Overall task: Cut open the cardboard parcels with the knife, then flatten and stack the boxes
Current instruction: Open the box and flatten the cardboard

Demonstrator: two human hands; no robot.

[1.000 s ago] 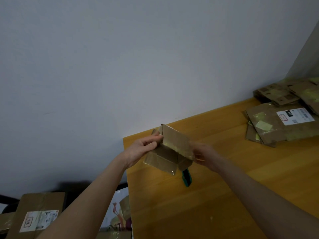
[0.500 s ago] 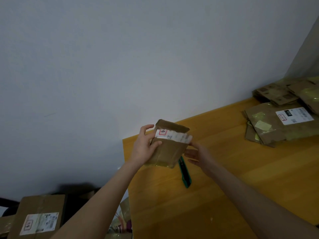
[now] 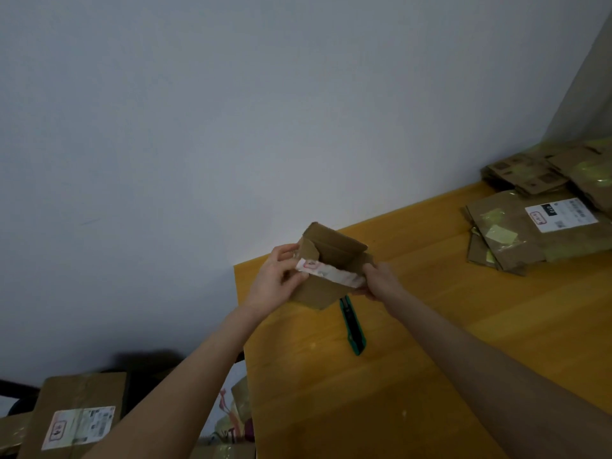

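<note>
Box [image 3: 331, 270], already cut open, is being gripped at both ends by left hand [image 3: 276, 281] and right hand [image 3: 377, 281]; uneven squeezing is risking tearing or dropping onto knife [image 3: 352, 327].

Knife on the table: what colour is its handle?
Teal-green with a black centre strip, knife, seen in the head view.

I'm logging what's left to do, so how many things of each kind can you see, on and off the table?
Small box held in both hands: 1
Green knife on the table: 1
Heaps of flattened boxes on the table, sheets too overlapped to count: 1
Sealed parcels off the table, lower left: at least 1
Total: 4
</note>
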